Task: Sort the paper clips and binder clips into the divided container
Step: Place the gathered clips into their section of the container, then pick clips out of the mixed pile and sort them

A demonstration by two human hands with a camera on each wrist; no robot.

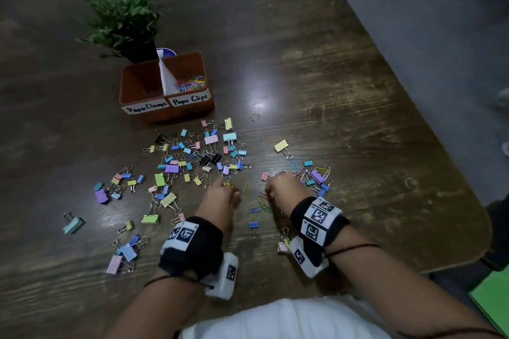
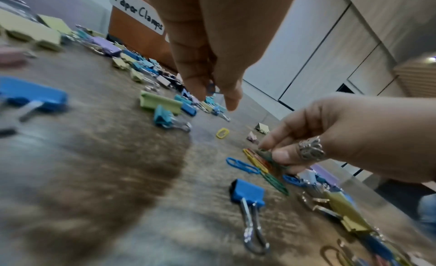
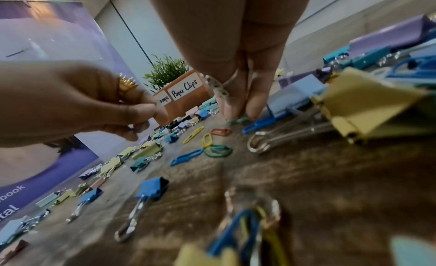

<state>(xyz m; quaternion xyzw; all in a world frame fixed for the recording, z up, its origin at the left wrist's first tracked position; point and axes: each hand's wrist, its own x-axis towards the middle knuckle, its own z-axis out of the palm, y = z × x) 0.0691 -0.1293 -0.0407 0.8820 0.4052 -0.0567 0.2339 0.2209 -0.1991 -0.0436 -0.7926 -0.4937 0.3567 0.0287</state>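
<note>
The brown divided container (image 1: 165,111) stands at the back left, labelled "Paper Clamps" and "Paper Clips". Coloured paper clips (image 1: 192,82) lie in its right compartment; the left one looks bare. Pastel binder clips (image 1: 192,154) are scattered across the table in front of it. My left hand (image 1: 234,195) is held just above the table and pinches a small blue paper clip (image 2: 211,87). To its right, my right hand (image 3: 238,115) reaches down and pinches a green paper clip (image 2: 266,155) among loose paper clips (image 3: 207,145) on the wood. A blue binder clip (image 1: 253,226) lies between my wrists.
A potted plant (image 1: 124,16) stands behind the container. More binder clips (image 1: 316,176) are clustered right of my right hand, and others (image 1: 124,253) lie at the near left. The table's edge (image 1: 429,162) runs diagonally on the right. A green sheet (image 1: 493,303) lies on the floor.
</note>
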